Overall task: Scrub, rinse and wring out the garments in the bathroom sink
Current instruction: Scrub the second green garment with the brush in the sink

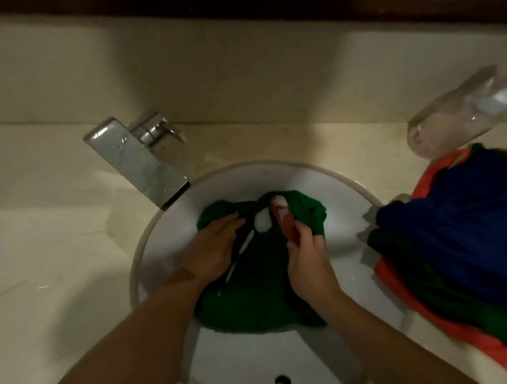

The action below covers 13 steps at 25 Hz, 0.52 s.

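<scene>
A dark green garment point(257, 292) lies spread in the round white sink point(337, 188), with white suds on its upper part. My left hand point(211, 250) presses flat on the cloth's left side, fingers straight. My right hand point(309, 261) grips a red bar-shaped scrubber or soap point(285, 219), whose sudsy far end rests on the green fabric near the top of the basin.
A chrome faucet point(138, 164) juts over the sink's upper left rim. A pile of blue, green and orange garments point(473, 249) sits on the counter at the right. A clear glass point(449, 116) stands behind the pile. The beige counter point(47, 253) stretches left.
</scene>
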Tool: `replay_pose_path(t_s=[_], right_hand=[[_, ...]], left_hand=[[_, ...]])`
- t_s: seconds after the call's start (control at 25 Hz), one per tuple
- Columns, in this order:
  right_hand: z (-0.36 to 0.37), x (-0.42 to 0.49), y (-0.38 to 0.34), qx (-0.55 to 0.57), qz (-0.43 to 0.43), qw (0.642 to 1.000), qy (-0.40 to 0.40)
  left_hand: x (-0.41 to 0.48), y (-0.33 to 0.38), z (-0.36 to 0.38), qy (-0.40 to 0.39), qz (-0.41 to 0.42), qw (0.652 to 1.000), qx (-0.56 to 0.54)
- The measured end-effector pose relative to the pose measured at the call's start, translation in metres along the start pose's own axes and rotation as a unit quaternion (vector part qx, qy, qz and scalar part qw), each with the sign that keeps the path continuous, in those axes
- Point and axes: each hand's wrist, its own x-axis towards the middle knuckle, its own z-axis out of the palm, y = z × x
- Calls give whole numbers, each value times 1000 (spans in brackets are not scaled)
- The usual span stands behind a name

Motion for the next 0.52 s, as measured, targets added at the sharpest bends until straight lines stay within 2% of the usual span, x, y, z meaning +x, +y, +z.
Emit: replay_pose_path(t_s=[0.16,0.52], right_hand=[[25,21,13,11,52,999,14],[-10,-9,34,-40,51,996,-67]], left_hand=[[-5,-7,36,47,-19,993,110],[-54,31,55,-3,-77,993,86]])
